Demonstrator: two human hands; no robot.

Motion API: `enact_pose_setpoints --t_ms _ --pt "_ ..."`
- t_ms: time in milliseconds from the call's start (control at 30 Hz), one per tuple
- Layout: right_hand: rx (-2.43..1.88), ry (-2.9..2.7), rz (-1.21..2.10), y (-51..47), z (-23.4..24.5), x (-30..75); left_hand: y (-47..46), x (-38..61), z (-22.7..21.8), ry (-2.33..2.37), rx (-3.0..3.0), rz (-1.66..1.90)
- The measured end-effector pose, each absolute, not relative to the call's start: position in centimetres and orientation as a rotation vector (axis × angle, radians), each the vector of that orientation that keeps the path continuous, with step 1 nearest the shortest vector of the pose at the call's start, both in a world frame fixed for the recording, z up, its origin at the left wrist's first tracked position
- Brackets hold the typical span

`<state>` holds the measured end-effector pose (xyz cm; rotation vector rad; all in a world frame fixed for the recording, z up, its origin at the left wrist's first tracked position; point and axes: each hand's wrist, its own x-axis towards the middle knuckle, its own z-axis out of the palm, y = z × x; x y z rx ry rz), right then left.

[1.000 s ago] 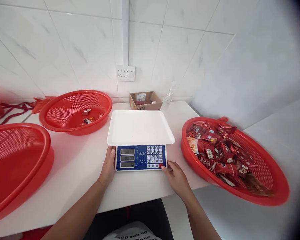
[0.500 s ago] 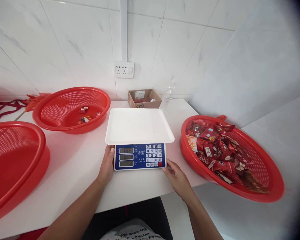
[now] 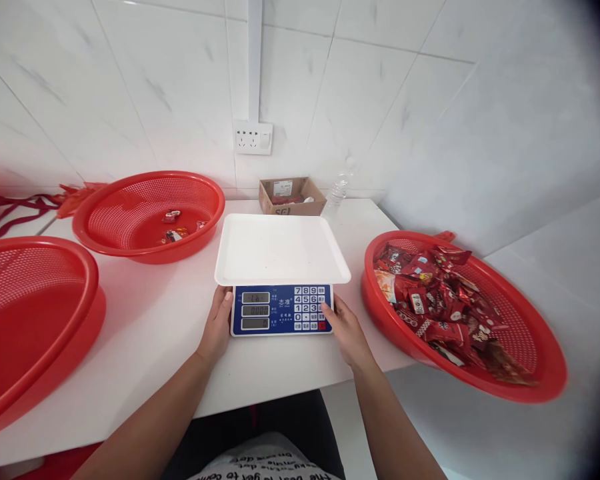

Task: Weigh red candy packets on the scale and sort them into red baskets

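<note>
Scale (image 3: 281, 248) sits mid-tabletop (image 3: 155, 333), dead ahead at 12 o'clock, blue keypad panel (image 3: 280, 309) facing 6. Its wide axis runs 9 to 3, square to the person. Left hand (image 3: 217, 327) is at the panel's 9 o'clock end, thumb on the edge, fingers loosely curled against the side. Right hand (image 3: 344, 327) is at the 3 o'clock end, fingertips by the keypad corner. Both hands are loosely open, touching, equally near, enclosing nothing. Red basket (image 3: 380, 313) of snack packets (image 3: 430, 300) at 3, apart from the scale.
</note>
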<state>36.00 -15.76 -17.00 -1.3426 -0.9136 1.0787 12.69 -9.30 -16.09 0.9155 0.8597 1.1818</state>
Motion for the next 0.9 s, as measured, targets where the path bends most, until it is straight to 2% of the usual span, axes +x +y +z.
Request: enact_pose_setpoints --t_ms 233,433,900 --pt "-1.423 -1.002 1.108 -17.9 -16.0 36.5 -9.2 12.6 -16.4 0.870 0.944 1.172" --pt "-1.654 -0.894 1.179 -19.2 -16.5 37.7 -9.1 12.6 -16.7 0.883 0.966 1.193" --pt "-1.567 -0.912 1.280 -18.6 -16.2 37.7 -8.8 12.5 -15.6 0.747 0.949 1.257"
